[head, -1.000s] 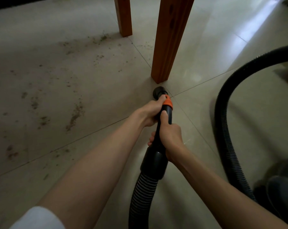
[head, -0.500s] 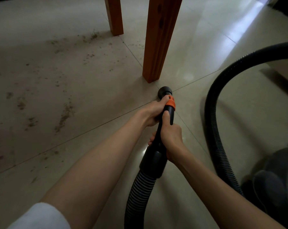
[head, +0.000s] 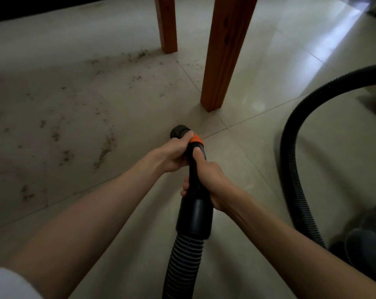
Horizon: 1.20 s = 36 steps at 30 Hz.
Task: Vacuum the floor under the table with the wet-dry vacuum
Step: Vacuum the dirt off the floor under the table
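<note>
Both your hands clench the wand: left hand (head: 175,152), right hand (head: 208,180) | nozzle (head: 179,131) has swung left of the table leg (head: 224,57) | debris (head: 106,148) mid-left next

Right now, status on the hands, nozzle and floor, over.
Left hand and right hand both grip the vacuum wand. Nozzle on tile, short of the dirt. Table leg just ahead-right.

White sleeve (head: 7,283), bare forearms
</note>
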{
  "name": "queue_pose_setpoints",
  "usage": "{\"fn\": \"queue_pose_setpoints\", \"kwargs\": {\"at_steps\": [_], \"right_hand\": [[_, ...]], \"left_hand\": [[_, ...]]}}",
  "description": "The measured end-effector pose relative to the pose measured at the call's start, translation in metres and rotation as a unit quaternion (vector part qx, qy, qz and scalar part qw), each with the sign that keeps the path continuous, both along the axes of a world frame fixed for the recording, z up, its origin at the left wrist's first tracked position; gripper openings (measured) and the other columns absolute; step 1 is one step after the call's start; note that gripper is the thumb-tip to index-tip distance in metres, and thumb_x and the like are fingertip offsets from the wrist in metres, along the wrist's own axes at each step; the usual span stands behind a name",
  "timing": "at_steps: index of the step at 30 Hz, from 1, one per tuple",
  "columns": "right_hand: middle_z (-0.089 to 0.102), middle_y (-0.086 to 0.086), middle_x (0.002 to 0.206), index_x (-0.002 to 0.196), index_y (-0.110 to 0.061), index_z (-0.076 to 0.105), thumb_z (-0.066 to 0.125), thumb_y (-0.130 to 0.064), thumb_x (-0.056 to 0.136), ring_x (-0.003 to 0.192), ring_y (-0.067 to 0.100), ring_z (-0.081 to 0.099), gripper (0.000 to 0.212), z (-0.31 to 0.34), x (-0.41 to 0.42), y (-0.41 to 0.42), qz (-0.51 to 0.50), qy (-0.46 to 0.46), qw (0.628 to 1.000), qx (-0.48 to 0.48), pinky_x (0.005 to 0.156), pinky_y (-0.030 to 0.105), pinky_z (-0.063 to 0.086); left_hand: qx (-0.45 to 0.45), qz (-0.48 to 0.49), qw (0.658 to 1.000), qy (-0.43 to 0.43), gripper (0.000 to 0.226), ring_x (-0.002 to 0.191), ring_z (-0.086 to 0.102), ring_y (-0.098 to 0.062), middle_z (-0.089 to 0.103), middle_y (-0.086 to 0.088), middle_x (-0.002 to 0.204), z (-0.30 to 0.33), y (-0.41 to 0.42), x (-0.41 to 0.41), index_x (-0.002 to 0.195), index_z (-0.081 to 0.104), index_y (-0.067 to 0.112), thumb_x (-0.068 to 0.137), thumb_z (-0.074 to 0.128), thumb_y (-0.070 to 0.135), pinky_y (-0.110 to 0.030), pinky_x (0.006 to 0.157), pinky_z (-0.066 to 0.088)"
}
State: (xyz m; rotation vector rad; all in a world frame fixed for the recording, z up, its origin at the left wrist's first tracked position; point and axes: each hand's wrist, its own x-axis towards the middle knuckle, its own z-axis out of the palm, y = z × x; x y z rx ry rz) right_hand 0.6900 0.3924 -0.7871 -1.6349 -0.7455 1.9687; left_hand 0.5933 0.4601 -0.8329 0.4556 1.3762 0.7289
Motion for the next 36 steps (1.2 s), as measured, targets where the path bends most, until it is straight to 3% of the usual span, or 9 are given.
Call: {"fn": "queue_pose_setpoints", "kwargs": {"at_steps": [4, 7, 10, 13, 17, 21, 26, 32, 36], "right_hand": [[0.054, 0.01, 0.05, 0.112, 0.001, 0.048, 0.042, -0.047, 0.098, 0.039, 0.02, 0.054, 0.05, 0.005, -0.01, 0.008, 0.077, -0.004, 0.997, -0.023, 0.047, 0.029, 0.051], [0.052, 0.01, 0.05, 0.099, -0.002, 0.049, 0.042, -0.047, 0.098, 0.038, 0.019, 0.052, 0.045, 0.009, -0.022, 0.01, 0.125, -0.005, 0.992, -0.032, 0.043, 0.027, 0.049], [0.051, 0.01, 0.049, 0.091, -0.005, 0.046, 0.043, -0.046, 0.098, 0.036, 0.019, 0.05, 0.041, 0.01, -0.04, 0.009, 0.155, -0.004, 0.987, -0.037, 0.041, 0.025, 0.047], [0.049, 0.011, 0.048, 0.089, -0.005, 0.046, 0.042, -0.046, 0.098, 0.033, 0.018, 0.048, 0.042, 0.008, -0.058, 0.006, 0.163, -0.005, 0.986, -0.033, 0.038, 0.023, 0.046], [0.049, 0.008, 0.047, 0.093, -0.003, 0.049, 0.041, -0.048, 0.098, 0.034, 0.016, 0.048, 0.045, 0.001, -0.068, 0.006, 0.163, 0.01, 0.985, -0.046, 0.038, 0.023, 0.046], [0.045, 0.004, 0.048, 0.09, -0.008, 0.046, 0.043, -0.05, 0.096, 0.035, 0.014, 0.046, 0.043, -0.006, -0.066, 0.01, 0.133, 0.069, 0.983, -0.103, 0.038, 0.022, 0.045], [0.047, 0.004, 0.052, 0.087, -0.009, 0.045, 0.044, -0.053, 0.094, 0.038, 0.014, 0.047, 0.045, -0.017, -0.074, 0.006, 0.12, 0.072, 0.984, -0.108, 0.042, 0.022, 0.047], [0.05, 0.007, 0.053, 0.105, -0.005, 0.051, 0.046, -0.042, 0.098, 0.041, 0.016, 0.052, 0.037, -0.013, -0.096, -0.001, 0.119, -0.038, 0.992, 0.004, 0.045, 0.028, 0.05], [0.051, 0.007, 0.054, 0.103, -0.003, 0.051, 0.046, -0.04, 0.098, 0.039, 0.015, 0.052, 0.038, -0.006, -0.099, -0.006, 0.135, -0.098, 0.985, 0.033, 0.041, 0.024, 0.05]], "left_hand": [[-0.022, 0.072, 0.997, -0.003, 0.034, 0.069, 0.059, -0.018, 0.059, -0.01, 0.081, 0.002, -0.01, -0.022, 0.096, 0.052, 0.003, 0.098, 0.045, 0.036, -0.026, 0.047, 0.053], [-0.026, 0.128, 0.991, -0.014, 0.034, 0.07, 0.057, -0.02, 0.057, -0.01, 0.081, 0.003, -0.02, -0.037, 0.088, 0.051, 0.004, 0.099, 0.044, 0.035, -0.03, 0.058, 0.049], [-0.033, 0.175, 0.983, -0.038, 0.036, 0.07, 0.057, -0.021, 0.057, -0.011, 0.082, 0.001, -0.028, -0.057, 0.109, 0.052, 0.001, 0.098, 0.047, 0.034, -0.032, 0.061, 0.049], [-0.052, 0.216, 0.972, -0.075, 0.053, 0.073, 0.061, -0.022, 0.06, -0.013, 0.09, -0.004, -0.033, -0.076, 0.128, 0.048, -0.003, 0.094, 0.052, 0.038, -0.031, 0.047, 0.052], [-0.043, 0.242, 0.961, -0.125, 0.049, 0.074, 0.059, -0.022, 0.059, -0.014, 0.089, -0.005, -0.037, -0.087, 0.128, 0.048, -0.003, 0.095, 0.053, 0.032, -0.024, 0.039, 0.051], [-0.026, 0.226, 0.962, -0.154, 0.021, 0.076, 0.058, -0.019, 0.059, -0.01, 0.085, -0.008, -0.038, -0.088, 0.099, 0.057, 0.004, 0.094, 0.055, 0.025, -0.027, 0.054, 0.053], [-0.021, 0.223, 0.963, -0.149, 0.024, 0.073, 0.055, -0.018, 0.056, -0.01, 0.082, -0.015, -0.037, -0.091, 0.083, 0.054, 0.003, 0.095, 0.054, 0.023, -0.025, 0.063, 0.049], [-0.013, 0.243, 0.96, -0.134, 0.046, 0.084, 0.059, -0.024, 0.059, -0.013, 0.092, -0.006, -0.041, -0.095, 0.123, 0.051, -0.006, 0.094, 0.055, 0.029, -0.033, 0.073, 0.052], [0.004, 0.211, 0.971, -0.11, 0.041, 0.081, 0.058, -0.024, 0.057, -0.012, 0.087, 0.004, -0.047, -0.104, 0.124, 0.049, -0.006, 0.097, 0.051, 0.025, -0.035, 0.079, 0.05]]}}
